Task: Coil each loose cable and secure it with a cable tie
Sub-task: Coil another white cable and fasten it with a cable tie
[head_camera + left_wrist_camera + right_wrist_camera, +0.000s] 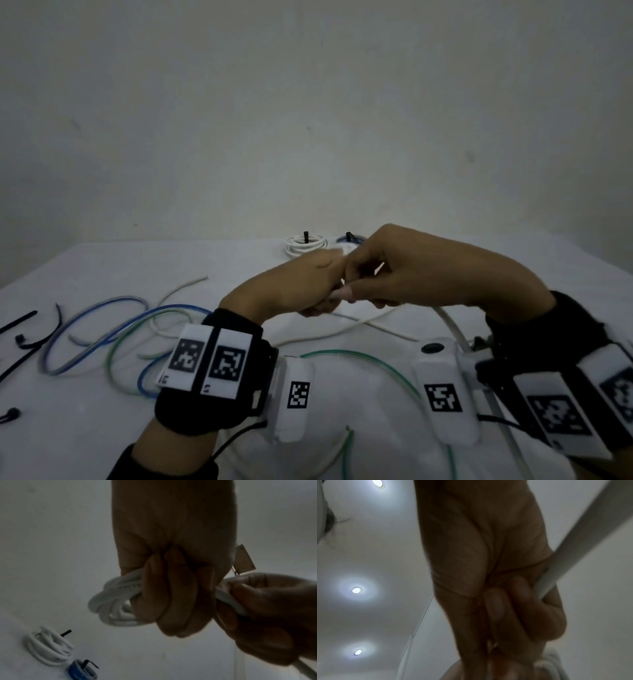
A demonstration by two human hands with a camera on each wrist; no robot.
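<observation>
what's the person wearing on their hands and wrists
Both hands are bare. The left wrist wears a black band with white tags printed with black square codes, a white camera pod and a thin black cable. The right wrist has the same: black band, coded white tags, white pod.

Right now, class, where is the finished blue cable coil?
In the head view, the blue cable coil lies at the table's far edge, just right of the tied white cable coil, behind the right hand.
</observation>
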